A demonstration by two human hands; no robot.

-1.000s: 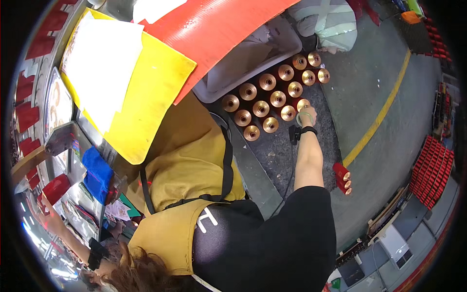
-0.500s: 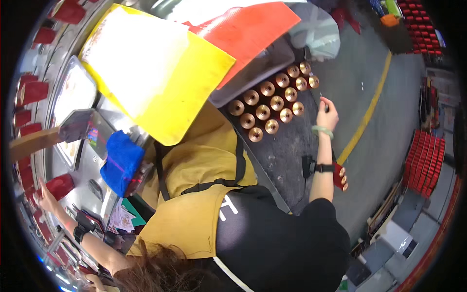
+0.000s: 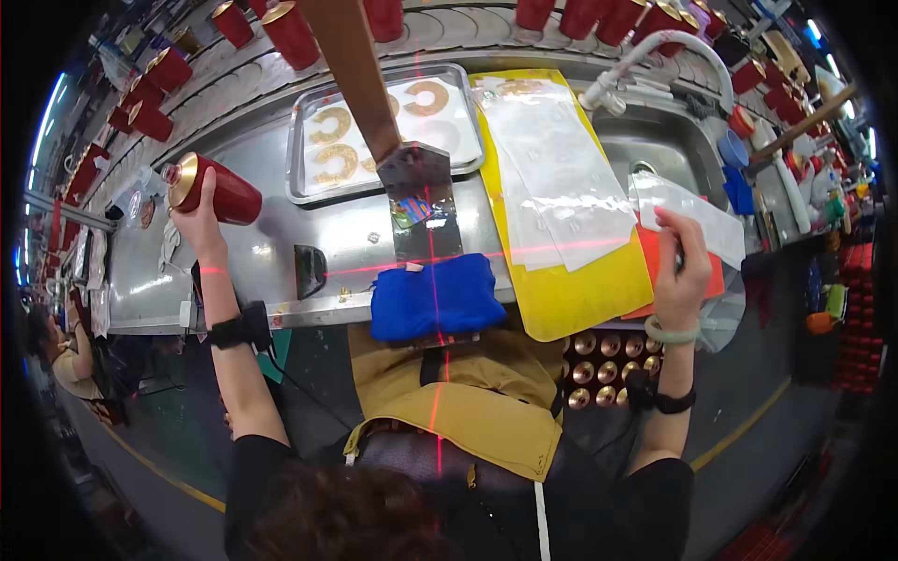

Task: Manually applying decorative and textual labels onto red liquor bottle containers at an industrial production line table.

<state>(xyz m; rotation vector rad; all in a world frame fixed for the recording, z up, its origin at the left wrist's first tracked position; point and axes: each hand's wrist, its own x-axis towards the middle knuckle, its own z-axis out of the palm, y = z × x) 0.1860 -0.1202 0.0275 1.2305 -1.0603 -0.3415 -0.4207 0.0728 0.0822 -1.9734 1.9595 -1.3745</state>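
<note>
Head view: steel desk (image 3: 351,247) carries tray (image 3: 337,194) and yellow board (image 3: 580,294); conveyor (image 3: 444,39) lies along far side. Left hand (image 3: 198,222) clamped around red canister (image 3: 231,198), tilted, above desk's left part. Right hand (image 3: 680,271): thumb and fingers apart, loosely curled, beside yellow board.

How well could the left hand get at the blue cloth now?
Probably not well: the left hand is gripping a red canister, though the blue cloth looks uncovered at the near edge of the bench.
</note>
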